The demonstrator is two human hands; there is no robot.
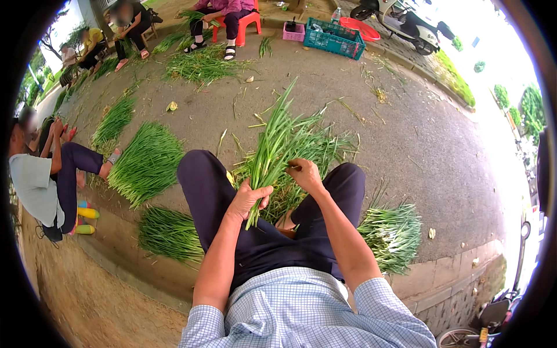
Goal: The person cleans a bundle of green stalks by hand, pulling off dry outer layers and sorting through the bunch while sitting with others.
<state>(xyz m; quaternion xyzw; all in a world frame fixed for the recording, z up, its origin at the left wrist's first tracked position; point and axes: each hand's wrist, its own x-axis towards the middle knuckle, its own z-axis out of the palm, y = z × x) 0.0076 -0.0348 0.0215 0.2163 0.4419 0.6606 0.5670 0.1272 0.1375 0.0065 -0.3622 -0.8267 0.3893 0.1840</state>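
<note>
Two bare hands at work over a lap in dark trousers [200,185]. Left hand [249,200] has its fingers and thumb wrapped around a bunch of long green leaves [271,142], snug grip, with the short end poking out below the fist and the long end pointing up and away, leaning a bit right. So the bunch is up in front, between the knees. Right hand [305,173] is just beside it, fingertips pinched together at the bunch's right edge; can't tell if there's a leaf caught in there.

Under and past the bunch there's a messy loose heap [331,145] on the pavement [441,168]. Neater piles sit on both sides: a big pile [148,162] out to the left, a smaller pile [169,234] close by the left thigh, and a paler pile [394,236] just right of the right leg.

Other folks are around too: a seated person in a light shirt [38,182] on the left, and someone in a pink top [232,6] on a red stool [249,22] up top, near a teal crate [332,42] and a parked scooter [426,37].
</note>
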